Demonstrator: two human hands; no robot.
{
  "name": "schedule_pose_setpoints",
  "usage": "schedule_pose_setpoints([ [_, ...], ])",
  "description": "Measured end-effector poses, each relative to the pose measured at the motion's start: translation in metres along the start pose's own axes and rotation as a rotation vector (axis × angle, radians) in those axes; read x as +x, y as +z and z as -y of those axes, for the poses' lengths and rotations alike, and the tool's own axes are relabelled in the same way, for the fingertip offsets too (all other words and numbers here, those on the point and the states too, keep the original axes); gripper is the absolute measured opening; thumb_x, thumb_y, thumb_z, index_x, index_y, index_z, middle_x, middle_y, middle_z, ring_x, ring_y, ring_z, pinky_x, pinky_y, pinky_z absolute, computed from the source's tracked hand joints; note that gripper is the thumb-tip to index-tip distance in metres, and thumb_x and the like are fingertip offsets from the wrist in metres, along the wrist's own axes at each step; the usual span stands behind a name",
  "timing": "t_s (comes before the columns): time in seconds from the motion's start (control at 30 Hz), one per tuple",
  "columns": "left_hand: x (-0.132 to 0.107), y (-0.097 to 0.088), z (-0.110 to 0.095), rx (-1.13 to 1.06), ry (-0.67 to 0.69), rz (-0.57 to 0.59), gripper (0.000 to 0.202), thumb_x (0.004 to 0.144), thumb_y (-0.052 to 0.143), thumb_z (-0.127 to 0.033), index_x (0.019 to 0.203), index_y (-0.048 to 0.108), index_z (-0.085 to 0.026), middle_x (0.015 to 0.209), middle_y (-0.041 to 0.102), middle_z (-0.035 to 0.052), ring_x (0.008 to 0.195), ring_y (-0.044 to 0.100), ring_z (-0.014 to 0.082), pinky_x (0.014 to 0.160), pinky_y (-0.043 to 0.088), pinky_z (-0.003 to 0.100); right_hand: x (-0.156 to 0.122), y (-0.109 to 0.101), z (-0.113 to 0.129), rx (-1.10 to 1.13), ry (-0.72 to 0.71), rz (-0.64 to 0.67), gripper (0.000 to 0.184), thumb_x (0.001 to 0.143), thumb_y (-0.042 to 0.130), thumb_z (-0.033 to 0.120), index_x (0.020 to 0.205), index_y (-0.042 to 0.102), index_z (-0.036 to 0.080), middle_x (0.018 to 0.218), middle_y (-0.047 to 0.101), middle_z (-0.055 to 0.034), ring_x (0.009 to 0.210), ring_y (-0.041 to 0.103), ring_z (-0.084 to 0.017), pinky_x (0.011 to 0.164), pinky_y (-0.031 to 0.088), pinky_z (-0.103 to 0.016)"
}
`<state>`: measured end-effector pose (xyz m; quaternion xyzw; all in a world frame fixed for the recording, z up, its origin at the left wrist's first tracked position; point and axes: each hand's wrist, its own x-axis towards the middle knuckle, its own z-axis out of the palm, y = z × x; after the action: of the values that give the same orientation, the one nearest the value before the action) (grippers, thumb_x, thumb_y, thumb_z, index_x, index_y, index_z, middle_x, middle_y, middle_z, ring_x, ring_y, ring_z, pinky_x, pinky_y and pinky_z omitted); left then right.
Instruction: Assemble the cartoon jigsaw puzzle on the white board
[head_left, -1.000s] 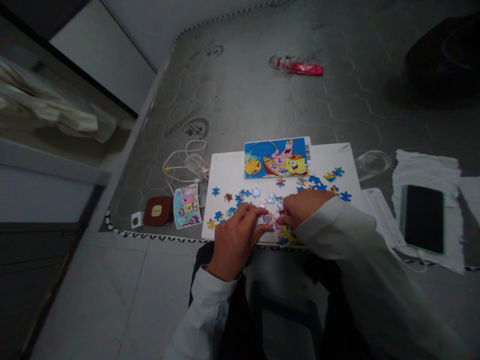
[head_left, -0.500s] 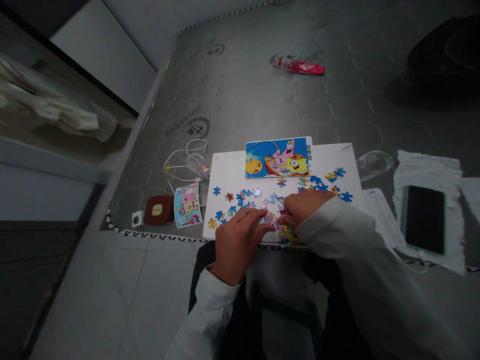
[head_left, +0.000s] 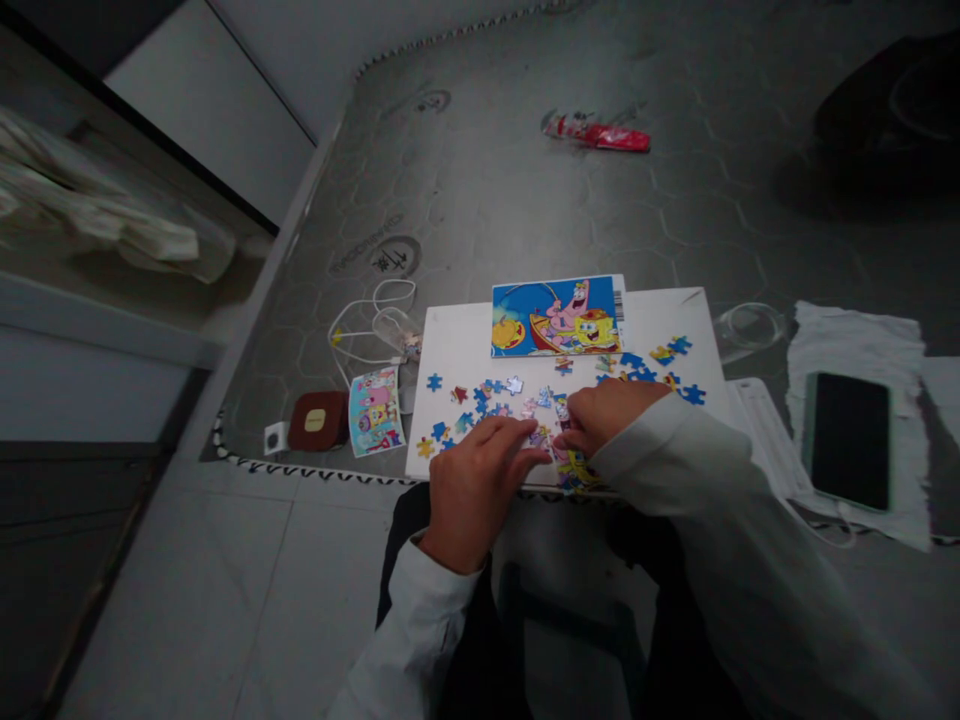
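Over the near edge of the white board (head_left: 457,340) my left hand (head_left: 476,480) rests with thumb and forefinger apart, beside a pink-and-purple puzzle piece (head_left: 538,437). Close to it, my right hand (head_left: 611,412) is closed, its fingertips pressed down at a puzzle piece (head_left: 561,408). Just below those fingers lies a joined yellow-and-blue puzzle section (head_left: 574,472), partly covered by the hand and sleeve. Loose blue puzzle pieces (head_left: 480,400) are scattered left of the hands, with several more blue pieces (head_left: 641,370) on the right. The picture card (head_left: 555,315) lies at the board's far side.
On the grey mat (head_left: 480,220) to the left are a brown case (head_left: 318,420), a colourful card (head_left: 377,412) and a white cord (head_left: 367,302). To the right, a phone (head_left: 849,440) lies on white cloth (head_left: 855,335). A red packet (head_left: 611,136) lies farther back.
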<state>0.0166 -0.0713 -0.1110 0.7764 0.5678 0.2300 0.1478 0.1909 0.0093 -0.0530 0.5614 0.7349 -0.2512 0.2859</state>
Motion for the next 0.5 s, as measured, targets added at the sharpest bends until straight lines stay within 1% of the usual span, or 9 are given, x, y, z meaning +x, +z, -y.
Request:
schedule_pose_setpoints([
  [0.1,0.0,-0.008,-0.003,0.072,-0.032,0.07,0.029,0.087,0.081,-0.034,0.114,0.073,-0.029,0.108,0.076,-0.0043,0.088,0.074,0.0185,0.067,0.051,0.03,0.0,-0.002,0.0,0.007,-0.001,0.007,0.039,0.095,0.062,0.052,0.112,0.077,0.02,0.115,0.076,-0.0184,0.115,0.07,-0.035,0.089,0.055,-0.044],
  [0.2,0.001,-0.012,-0.005,0.108,-0.06,0.099,0.027,0.088,0.08,-0.035,0.113,0.074,-0.029,0.108,0.076,-0.0044,0.085,0.074,0.0191,0.066,0.051,0.031,0.001,-0.002,0.0,0.01,-0.007,0.005,0.041,0.095,0.062,0.053,0.113,0.077,0.019,0.113,0.076,-0.0192,0.114,0.07,-0.035,0.089,0.055,-0.044],
  [0.3,0.002,-0.012,-0.008,0.15,-0.089,0.103,0.038,0.086,0.082,-0.037,0.121,0.071,-0.028,0.109,0.075,-0.002,0.087,0.074,0.0211,0.065,0.05,0.032,0.002,-0.001,-0.001,0.013,-0.009,-0.004,0.04,0.094,0.063,0.052,0.112,0.077,0.019,0.114,0.076,-0.0191,0.115,0.07,-0.035,0.089,0.055,-0.044],
  [0.37,0.003,-0.012,-0.011,0.145,-0.114,0.122,0.041,0.086,0.082,-0.038,0.124,0.07,-0.028,0.112,0.074,-0.0014,0.089,0.073,0.0215,0.066,0.05,0.032,0.002,-0.001,-0.001,0.016,-0.011,-0.007,0.038,0.094,0.064,0.051,0.11,0.078,0.019,0.114,0.076,-0.0189,0.115,0.07,-0.035,0.089,0.055,-0.044],
  [0.5,0.005,-0.015,-0.018,0.106,-0.199,0.161,0.023,0.09,0.079,-0.028,0.111,0.073,-0.029,0.113,0.07,-0.0027,0.087,0.071,0.0195,0.07,0.05,0.032,0.001,0.0,-0.001,0.025,-0.019,-0.011,0.038,0.094,0.064,0.051,0.109,0.078,0.019,0.115,0.076,-0.0195,0.114,0.07,-0.036,0.088,0.055,-0.044],
])
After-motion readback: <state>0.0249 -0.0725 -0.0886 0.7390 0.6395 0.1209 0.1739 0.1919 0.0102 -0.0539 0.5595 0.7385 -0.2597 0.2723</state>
